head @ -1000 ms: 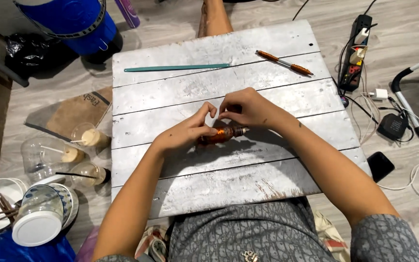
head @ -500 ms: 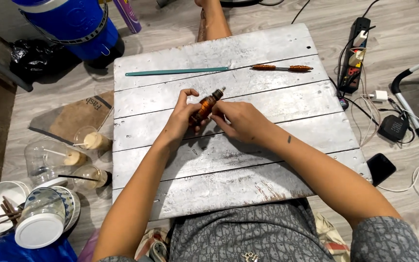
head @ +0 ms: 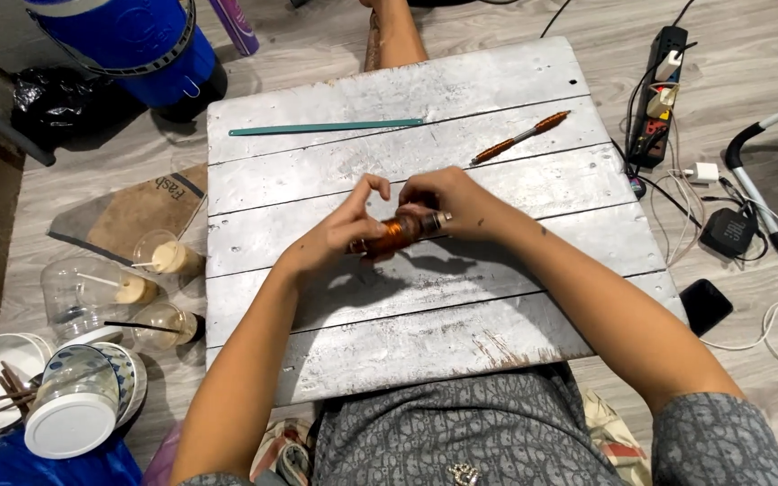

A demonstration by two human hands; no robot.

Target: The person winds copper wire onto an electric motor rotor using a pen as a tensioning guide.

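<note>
Both hands meet above the middle of the white plank counter [head: 497,90], sharing a small orange bottle [head: 396,232] that lies sideways between them. The left hand [head: 339,234] grips its body; the right hand [head: 452,202] pinches its metal end. An orange pen [head: 522,137] lies beyond.
</note>
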